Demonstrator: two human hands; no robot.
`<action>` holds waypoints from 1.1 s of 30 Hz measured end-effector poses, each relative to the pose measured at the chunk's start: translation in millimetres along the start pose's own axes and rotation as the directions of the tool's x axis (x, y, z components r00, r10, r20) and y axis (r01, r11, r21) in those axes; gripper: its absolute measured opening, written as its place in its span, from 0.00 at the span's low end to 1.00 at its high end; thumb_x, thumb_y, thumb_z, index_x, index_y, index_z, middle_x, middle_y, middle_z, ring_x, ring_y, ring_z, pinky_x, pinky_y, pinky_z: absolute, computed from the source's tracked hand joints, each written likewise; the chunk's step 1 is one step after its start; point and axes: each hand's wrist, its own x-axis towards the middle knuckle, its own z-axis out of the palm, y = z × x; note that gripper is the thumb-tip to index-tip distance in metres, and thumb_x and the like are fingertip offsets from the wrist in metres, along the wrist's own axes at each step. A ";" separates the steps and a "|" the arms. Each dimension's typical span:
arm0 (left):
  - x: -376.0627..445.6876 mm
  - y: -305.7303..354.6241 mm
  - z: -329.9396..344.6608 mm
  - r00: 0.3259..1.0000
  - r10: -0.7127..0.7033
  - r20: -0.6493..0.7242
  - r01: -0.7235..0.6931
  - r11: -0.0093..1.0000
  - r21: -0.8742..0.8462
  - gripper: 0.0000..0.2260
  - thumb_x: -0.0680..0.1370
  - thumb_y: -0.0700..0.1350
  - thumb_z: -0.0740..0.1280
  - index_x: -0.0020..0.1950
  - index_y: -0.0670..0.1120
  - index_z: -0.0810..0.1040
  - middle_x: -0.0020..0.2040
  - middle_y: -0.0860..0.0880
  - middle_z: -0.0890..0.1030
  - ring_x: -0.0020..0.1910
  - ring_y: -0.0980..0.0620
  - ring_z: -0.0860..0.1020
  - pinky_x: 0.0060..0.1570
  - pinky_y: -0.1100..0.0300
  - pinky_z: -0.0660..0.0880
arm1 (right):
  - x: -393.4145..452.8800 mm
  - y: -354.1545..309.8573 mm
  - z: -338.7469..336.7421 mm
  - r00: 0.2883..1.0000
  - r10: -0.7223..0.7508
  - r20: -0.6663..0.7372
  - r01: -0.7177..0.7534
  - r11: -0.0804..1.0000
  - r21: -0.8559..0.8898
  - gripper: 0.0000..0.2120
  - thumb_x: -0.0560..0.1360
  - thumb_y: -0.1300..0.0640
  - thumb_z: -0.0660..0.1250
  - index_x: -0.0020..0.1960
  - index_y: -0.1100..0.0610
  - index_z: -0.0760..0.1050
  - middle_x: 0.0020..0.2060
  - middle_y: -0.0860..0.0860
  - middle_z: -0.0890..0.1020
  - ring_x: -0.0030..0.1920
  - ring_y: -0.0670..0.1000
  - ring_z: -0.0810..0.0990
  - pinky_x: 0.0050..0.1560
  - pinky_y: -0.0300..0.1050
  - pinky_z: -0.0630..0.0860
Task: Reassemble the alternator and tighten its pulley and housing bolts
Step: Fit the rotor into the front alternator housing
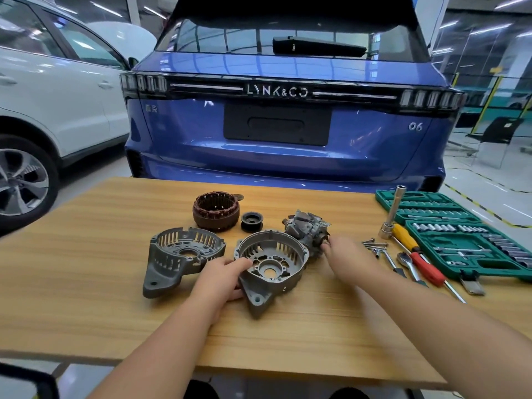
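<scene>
Two hands on alt. parts: left hand (223, 273) gripping housing half (270, 264), right hand (344, 254) pinching rotor (309, 228) shaft.

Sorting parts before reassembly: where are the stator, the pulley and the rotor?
Brown copper-wound stator ring (216, 210): head view, on its outer winding wall.
Small black grooved pulley (251, 221): head view, on its top face.
Grey claw-pole rotor (305, 226): head view, on its metal body.
</scene>
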 end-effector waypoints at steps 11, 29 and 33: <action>-10.2 2.5 4.2 0.994 -0.087 0.059 0.088 0.996 -0.017 0.15 0.76 0.50 0.74 0.58 0.44 0.78 0.48 0.43 0.86 0.44 0.47 0.85 0.35 0.57 0.81 | -30.4 3.6 -62.6 0.995 -0.096 0.004 0.092 0.950 -0.298 0.17 0.84 0.40 0.50 0.45 0.49 0.70 0.38 0.47 0.75 0.40 0.51 0.75 0.35 0.48 0.69; -23.6 -9.6 3.0 0.998 0.054 -0.040 -0.058 0.995 -0.082 0.12 0.78 0.52 0.74 0.48 0.53 0.71 0.48 0.51 0.82 0.43 0.55 0.82 0.26 0.66 0.76 | -20.5 -42.9 -116.8 0.993 -0.076 0.094 0.105 0.927 -0.359 0.10 0.82 0.56 0.58 0.54 0.61 0.75 0.38 0.53 0.74 0.40 0.54 0.77 0.40 0.50 0.78; -28.1 -7.8 7.6 0.996 0.060 -0.071 -0.062 0.998 -0.029 0.11 0.79 0.54 0.72 0.47 0.54 0.70 0.48 0.52 0.81 0.44 0.55 0.82 0.31 0.63 0.76 | -23.3 -50.3 -144.1 0.990 -0.142 -0.004 0.128 0.907 -0.401 0.05 0.83 0.59 0.59 0.50 0.59 0.72 0.38 0.53 0.74 0.37 0.53 0.78 0.33 0.45 0.75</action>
